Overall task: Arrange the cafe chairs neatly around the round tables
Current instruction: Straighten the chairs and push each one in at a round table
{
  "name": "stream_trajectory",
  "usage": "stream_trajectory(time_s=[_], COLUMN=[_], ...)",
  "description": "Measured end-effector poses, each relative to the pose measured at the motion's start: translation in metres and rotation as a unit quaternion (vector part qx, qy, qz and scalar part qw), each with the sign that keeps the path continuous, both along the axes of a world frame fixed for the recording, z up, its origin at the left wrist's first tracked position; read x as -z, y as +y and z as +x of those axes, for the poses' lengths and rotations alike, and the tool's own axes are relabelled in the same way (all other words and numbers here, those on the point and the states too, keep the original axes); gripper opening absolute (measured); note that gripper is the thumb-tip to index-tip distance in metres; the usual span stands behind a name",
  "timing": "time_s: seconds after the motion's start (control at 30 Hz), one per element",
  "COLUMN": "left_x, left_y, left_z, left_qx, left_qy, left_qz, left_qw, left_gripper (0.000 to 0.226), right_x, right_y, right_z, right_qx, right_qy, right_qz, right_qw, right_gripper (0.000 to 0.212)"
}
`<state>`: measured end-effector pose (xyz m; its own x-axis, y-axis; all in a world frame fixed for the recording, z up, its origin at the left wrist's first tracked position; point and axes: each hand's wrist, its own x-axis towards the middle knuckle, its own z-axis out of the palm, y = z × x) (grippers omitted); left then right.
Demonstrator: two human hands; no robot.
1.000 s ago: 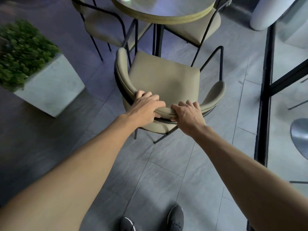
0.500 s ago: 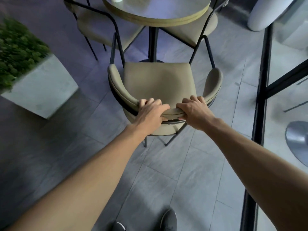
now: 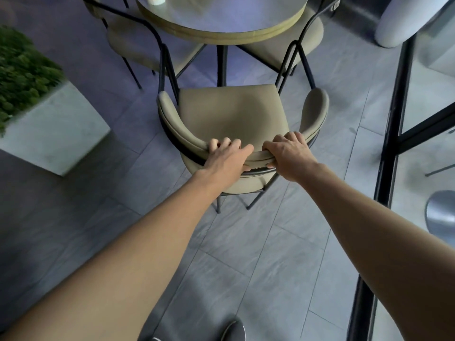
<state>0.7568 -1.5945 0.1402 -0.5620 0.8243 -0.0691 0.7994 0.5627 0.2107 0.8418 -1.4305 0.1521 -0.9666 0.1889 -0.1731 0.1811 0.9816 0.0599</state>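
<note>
Both hands grasp the curved backrest of the chair. The left hand has its fingers curled over the top edge and its thumb underneath. The right hand is just right of it, gripping the same way.

A second ago the chair stood skewed, with its seat turned toward the right. Now it faces the table squarely, and the seat's far edge is close to the table's pedestal. Its armrests point at the table, between the two far chairs, one left and one right, both tucked under the tabletop. The hands keep the same hold as before.

A planter sits on the floor to the left, well apart from the chair. A black frame runs along the right. A shoe shows at the near edge.
</note>
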Motion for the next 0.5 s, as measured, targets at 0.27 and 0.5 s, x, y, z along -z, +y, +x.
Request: stream_trajectory(time_s=[0.27,0.5], left_x=[-0.006,0.004], left_y=[0.032,0.058], left_z=[-0.01,-0.014], left_qx=[-0.044,-0.07], left_qy=[0.026,0.061], left_qz=[-0.071,-0.065], left_qw=[0.996,0.994], left_gripper=[0.024,0.021], right_x=[0.002,0.001], right_y=[0.028,0.055], right_z=[-0.02,-0.033], right_qx=[-0.009,-0.018], right_qy=[0.009,-0.003], right_qz=[0.008,0.014], right_qw=[1.0,1.0], right_gripper=[0.032,0.037])
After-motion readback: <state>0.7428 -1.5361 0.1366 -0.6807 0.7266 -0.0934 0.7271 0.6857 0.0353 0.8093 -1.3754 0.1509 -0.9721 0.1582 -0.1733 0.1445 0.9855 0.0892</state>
